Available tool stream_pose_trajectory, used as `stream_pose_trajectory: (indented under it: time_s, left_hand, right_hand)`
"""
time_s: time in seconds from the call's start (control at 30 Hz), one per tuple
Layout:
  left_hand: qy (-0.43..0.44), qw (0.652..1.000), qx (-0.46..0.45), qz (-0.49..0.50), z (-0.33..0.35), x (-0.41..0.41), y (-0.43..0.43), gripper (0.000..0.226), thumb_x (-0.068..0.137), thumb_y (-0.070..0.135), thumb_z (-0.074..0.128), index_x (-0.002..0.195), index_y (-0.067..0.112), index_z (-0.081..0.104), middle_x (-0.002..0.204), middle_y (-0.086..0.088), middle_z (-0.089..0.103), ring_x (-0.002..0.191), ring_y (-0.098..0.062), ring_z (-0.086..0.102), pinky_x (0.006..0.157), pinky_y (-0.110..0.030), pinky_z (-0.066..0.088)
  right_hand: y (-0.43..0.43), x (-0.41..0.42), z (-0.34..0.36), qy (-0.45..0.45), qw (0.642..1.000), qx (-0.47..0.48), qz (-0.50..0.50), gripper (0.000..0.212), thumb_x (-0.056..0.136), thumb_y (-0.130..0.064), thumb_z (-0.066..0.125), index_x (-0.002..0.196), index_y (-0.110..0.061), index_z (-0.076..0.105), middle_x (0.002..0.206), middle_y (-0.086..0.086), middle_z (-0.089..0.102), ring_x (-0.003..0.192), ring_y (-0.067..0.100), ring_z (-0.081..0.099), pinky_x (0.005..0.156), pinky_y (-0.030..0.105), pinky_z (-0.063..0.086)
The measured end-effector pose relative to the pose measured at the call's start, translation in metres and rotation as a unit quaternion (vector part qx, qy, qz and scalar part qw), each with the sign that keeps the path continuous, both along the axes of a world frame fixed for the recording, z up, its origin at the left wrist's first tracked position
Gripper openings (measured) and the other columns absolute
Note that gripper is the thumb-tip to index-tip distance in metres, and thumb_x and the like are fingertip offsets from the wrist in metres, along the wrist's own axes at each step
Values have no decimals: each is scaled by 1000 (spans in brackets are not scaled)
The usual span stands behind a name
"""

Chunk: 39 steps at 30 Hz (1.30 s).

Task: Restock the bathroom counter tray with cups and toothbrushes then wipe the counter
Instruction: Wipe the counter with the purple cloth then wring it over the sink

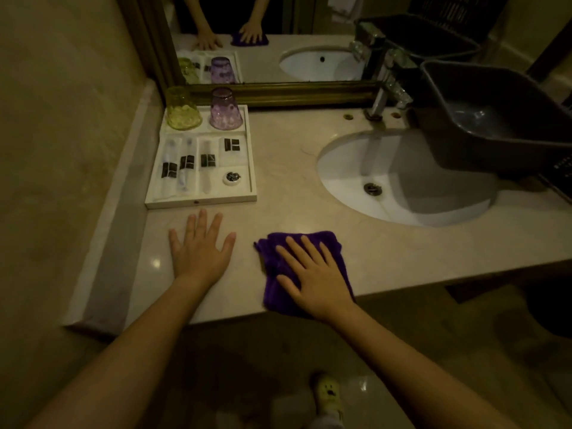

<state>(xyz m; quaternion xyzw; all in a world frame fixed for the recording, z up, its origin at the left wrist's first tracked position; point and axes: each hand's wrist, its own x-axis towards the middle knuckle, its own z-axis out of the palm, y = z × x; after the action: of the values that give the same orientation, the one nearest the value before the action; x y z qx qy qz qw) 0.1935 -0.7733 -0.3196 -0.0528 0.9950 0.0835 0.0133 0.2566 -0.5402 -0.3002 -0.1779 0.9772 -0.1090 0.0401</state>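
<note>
A white tray [198,202] stands at the counter's left, against the mirror. At its back a yellow-green cup [182,109] and a purple cup [225,110] stand upside down. In front of them lie several wrapped toothbrushes [185,164] and a small round white item [232,178]. My left hand [201,247] lies flat on the bare marble counter [288,181] just in front of the tray, fingers spread. My right hand [312,274] presses flat on a folded purple cloth [272,274] near the counter's front edge.
A white oval sink [349,174] with a chrome tap [383,97] is set in the counter to the right. A dark grey plastic tub [501,119] overhangs the sink's right side. A gold-framed mirror [278,91] runs along the back. A wall closes the left side.
</note>
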Motion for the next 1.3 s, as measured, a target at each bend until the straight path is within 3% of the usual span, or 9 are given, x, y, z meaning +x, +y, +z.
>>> stream_pose_trajectory:
  time_s: [0.23, 0.43, 0.67, 0.87, 0.97, 1.03, 1.1, 1.2, 1.3]
  left_hand:
    - [6, 1000, -2, 8, 1, 13, -3, 67, 86, 64, 8, 146, 34, 2, 159, 1, -2, 146, -18, -5, 114, -48, -9]
    - [14, 1000, -9, 5, 1, 14, 0, 67, 86, 63, 7, 146, 34, 1, 159, 1, -1, 146, -18, -5, 113, -48, -11]
    - [14, 1000, -1, 2, 2, 14, 0, 64, 87, 60, 9, 146, 34, 2, 159, 1, 0, 146, -20, -4, 114, -50, -7]
    - [5, 1000, 3, -6, 4, 12, -1, 63, 89, 59, 11, 146, 32, 4, 159, 0, 1, 146, -21, -2, 115, -52, -2]
    - [-10, 997, 73, 4, 14, 13, -4, 62, 91, 56, 15, 146, 31, 0, 159, -1, -1, 145, -19, -5, 116, -52, -3]
    - [27, 985, 167, -37, 25, 17, -2, 65, 91, 55, 26, 146, 29, 3, 159, 1, 0, 145, -16, -5, 116, -46, -5]
    - [37, 964, 219, -149, 38, 23, 12, 75, 85, 60, 37, 146, 29, 7, 155, 9, 0, 142, -11, -6, 114, -38, -4]
    - [-45, 947, 161, -274, 43, 28, 38, 85, 80, 62, 49, 147, 27, 11, 157, 7, 4, 144, -10, 0, 115, -33, -2]
    - [-78, 948, 145, -274, 41, 34, 38, 82, 77, 57, 58, 145, 27, 22, 157, 3, 18, 144, -13, 13, 116, -33, 7]
  right_hand:
    - [75, -33, 3, -21, 993, 36, -107, 58, 95, -54, 17, 147, -34, 4, 160, -4, 4, 146, 17, -1, 117, 41, -4]
    - [40, -80, -5, -4, 989, 18, -146, 60, 93, -55, 16, 148, -31, 6, 160, -1, 5, 147, 23, 0, 116, 49, -3]
    - [-38, -70, -8, 11, 999, -8, -53, 61, 92, -54, 16, 148, -29, 11, 159, 1, 10, 146, 24, 2, 115, 47, -5]
    - [-48, -32, -3, 0, 1000, -14, 22, 62, 94, -54, 19, 148, -27, 10, 159, 1, 7, 146, 22, -3, 115, 43, -10]
    - [-37, -29, 8, -56, 996, -49, 43, 67, 93, -58, 23, 149, -24, 8, 160, 2, 3, 146, 20, -4, 113, 37, -11]
    - [-22, -30, 18, -66, 995, -67, 37, 76, 90, -60, 32, 149, -18, 9, 160, 5, 4, 146, 21, 0, 114, 34, -6]
    - [-7, -31, 23, -71, 996, -26, 37, 86, 86, -62, 42, 149, -15, 7, 159, 7, 4, 146, 22, 2, 116, 35, -1]
    - [0, -27, 25, -77, 996, 7, 43, 90, 83, -61, 48, 149, -13, 9, 159, 9, 7, 146, 22, 7, 118, 36, 5]
    - [-1, -17, 25, -54, 997, -36, 31, 80, 86, -54, 51, 148, -14, 19, 158, 7, 18, 144, 21, 17, 117, 35, 12]
